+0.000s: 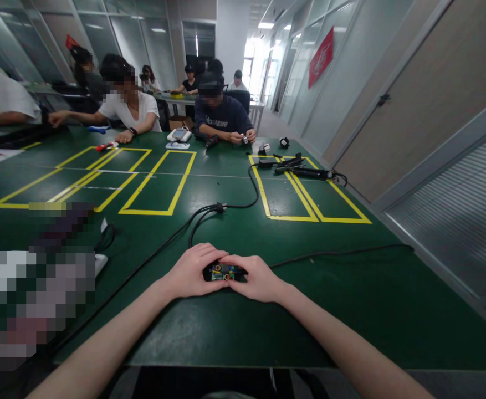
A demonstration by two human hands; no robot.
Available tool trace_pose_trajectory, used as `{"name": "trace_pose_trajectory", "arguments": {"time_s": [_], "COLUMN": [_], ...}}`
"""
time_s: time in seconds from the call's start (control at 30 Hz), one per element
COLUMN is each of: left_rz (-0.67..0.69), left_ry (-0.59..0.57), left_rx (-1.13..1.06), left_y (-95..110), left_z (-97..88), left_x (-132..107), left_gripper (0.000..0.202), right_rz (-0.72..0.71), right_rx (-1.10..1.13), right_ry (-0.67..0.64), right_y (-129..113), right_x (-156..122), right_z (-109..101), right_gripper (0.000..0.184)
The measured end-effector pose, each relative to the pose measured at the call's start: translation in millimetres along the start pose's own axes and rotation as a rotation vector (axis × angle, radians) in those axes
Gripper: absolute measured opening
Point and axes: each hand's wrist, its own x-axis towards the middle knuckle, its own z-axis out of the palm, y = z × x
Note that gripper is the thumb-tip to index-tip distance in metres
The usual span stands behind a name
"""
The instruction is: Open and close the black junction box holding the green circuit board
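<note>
Circuit board gripped between left hand and right hand

The board is near the middle of the surface's near edge, a little way in. Both hands curl around it and hide its ends; only the part with small coils shows, its finer parts too small to make out. A black cable runs from behind the right hand toward the right edge. Farther in lies a dark connector, its details unclear. Toward the far right corner, black items overlap, hard to tell apart. Blurred blocks mask things by the left edge.
</note>
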Motion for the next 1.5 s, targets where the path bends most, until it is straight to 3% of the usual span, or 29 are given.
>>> {"name": "trace_pose_trajectory", "arguments": {"time_s": [0.13, 0.27, 0.67, 1.07, 1.17, 1.3, 1.5], "left_rz": [0.001, 0.019, -0.021, -0.049, -0.044, -0.051, -0.074], "left_ry": [-0.026, -0.028, -0.072, -0.062, -0.031, 0.055, 0.098], "left_rx": [-0.008, 0.006, -0.007, -0.037, -0.069, -0.099, -0.047], "left_y": [-0.4, 0.1, -8.8, -12.5, -10.0, -8.0, -14.1], "left_z": [0.8, 3.5, 8.3, 7.2, 4.1, -3.8, -9.3], "left_x": [1.5, 1.4, -0.2, -0.4, 0.9, 2.8, -0.4], "left_gripper": [0.042, 0.046, 0.083, 0.084, 0.073, 0.039, 0.014], "right_rz": [0.052, 0.018, 0.006, 0.035, 0.035, 0.036, 0.050], "right_rx": [-0.060, -0.082, -0.040, -0.088, -0.100, -0.097, -0.122], "right_ry": [-0.034, -0.026, 0.083, 0.099, 0.078, 0.061, 0.115], "right_y": [-3.7, -5.9, -4.2, 0.7, -2.3, -3.2, 1.1], "right_x": [0.9, 1.6, 4.8, 9.5, 9.5, 8.6, 9.0], "right_z": [-1.5, -3.1, -1.0, -3.5, -4.9, -4.4, -1.7], "right_gripper": [0.034, 0.029, 0.023, 0.023, 0.027, 0.043, 0.038]}}
